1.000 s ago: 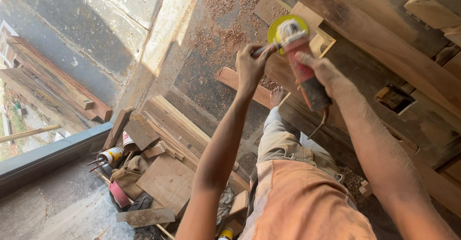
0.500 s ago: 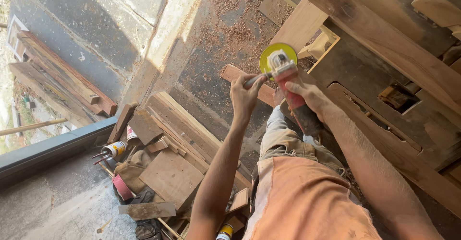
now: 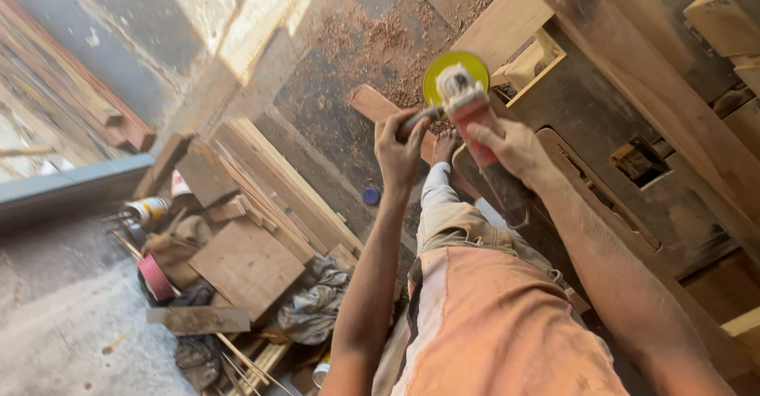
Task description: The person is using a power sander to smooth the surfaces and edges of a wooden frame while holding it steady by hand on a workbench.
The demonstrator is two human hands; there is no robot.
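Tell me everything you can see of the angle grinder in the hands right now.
The angle grinder has a red body with a pale grey head and a round yellow-green disc at its front, facing the camera. A dark side handle juts left, gripped by the left hand. The right hand wraps the red body, whose dark rear end sticks out below it. It is held in the air, tilted, over the sawdust-strewn floor. Whether the disc spins cannot be told.

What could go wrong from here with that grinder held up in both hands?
The angle grinder is held in bare hands: right hand on its body, left hand on the side handle, so the yellow-green disc sits close to unprotected fingers. Its bare foot lies right below, exposed to a slip. Wood offcuts and shavings crowd the floor, likely trip hazards.
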